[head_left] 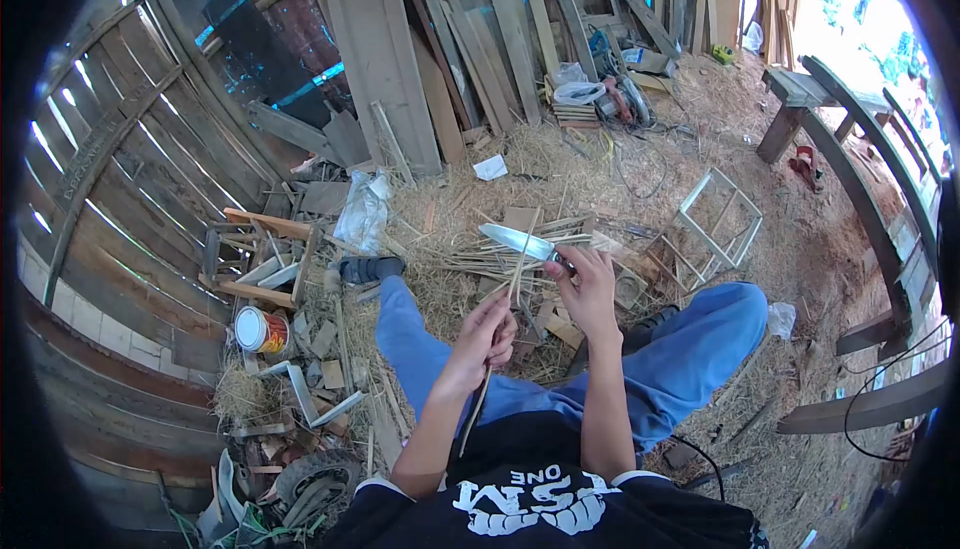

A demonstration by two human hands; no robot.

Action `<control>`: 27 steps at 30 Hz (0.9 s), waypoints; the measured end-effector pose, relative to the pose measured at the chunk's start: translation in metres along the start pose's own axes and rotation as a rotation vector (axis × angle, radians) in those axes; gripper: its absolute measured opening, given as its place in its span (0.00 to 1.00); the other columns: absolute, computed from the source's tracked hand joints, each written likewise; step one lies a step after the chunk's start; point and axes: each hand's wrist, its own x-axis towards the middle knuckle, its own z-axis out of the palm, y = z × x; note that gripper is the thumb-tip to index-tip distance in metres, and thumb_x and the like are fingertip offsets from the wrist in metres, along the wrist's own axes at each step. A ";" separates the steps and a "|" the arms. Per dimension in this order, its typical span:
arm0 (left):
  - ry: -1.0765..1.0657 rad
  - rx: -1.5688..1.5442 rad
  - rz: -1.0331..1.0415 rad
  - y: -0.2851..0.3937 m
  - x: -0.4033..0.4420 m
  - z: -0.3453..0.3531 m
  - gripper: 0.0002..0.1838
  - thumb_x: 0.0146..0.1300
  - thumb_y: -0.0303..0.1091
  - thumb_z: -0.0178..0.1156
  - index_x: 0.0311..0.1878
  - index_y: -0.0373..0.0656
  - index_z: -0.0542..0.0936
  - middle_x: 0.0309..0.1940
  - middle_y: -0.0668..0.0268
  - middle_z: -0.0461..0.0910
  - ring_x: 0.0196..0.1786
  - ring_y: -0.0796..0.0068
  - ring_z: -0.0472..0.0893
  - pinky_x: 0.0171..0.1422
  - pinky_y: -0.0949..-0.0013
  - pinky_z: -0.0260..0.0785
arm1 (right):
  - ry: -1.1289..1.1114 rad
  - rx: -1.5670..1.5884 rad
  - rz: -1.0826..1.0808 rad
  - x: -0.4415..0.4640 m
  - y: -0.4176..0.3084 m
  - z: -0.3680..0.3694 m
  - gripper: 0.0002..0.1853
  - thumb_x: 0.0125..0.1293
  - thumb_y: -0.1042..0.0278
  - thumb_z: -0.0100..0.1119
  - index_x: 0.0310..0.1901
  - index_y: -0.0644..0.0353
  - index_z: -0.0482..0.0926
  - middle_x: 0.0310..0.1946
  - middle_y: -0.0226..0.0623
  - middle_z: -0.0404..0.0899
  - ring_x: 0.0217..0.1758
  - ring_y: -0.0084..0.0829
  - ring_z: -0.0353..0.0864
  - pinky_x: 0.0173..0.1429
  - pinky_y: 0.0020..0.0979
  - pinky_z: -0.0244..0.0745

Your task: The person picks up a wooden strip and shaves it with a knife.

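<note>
While your right hand (583,287) grips the knife (507,237) by its dark handle, fingers curled around it, your left hand (485,333) pinches a thin wooden strip (519,271) between thumb and bent fingers, just nearer to your body than the knife. The strip crosses the blade, its far end reaching past it; you cannot tell from this view whether the edge is biting into the wood. Below the knife, a loose heap of similar strips (465,261) lies on the straw-strewn floor (560,164). Your blue trouser legs (690,349) spread out on both sides, nearer to you than the knife. Right of the knife you have a pale, box-like frame (738,192); left of it, a crumpled plastic bag (363,214), and farther left and nearer to you, a paint bucket (262,330). Beyond the knife lies a white sheet of paper (490,168), with tall planks (375,59) leaning farther back.
</note>
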 end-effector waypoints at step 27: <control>-0.047 -0.005 0.008 -0.016 0.009 0.025 0.11 0.80 0.43 0.47 0.47 0.46 0.73 0.19 0.79 0.53 0.15 0.90 0.51 0.17 0.80 0.42 | 0.123 0.078 0.457 -0.035 0.009 0.066 0.09 0.55 0.71 0.62 0.37 0.64 0.84 0.24 0.54 0.79 0.28 0.54 0.81 0.34 0.47 0.74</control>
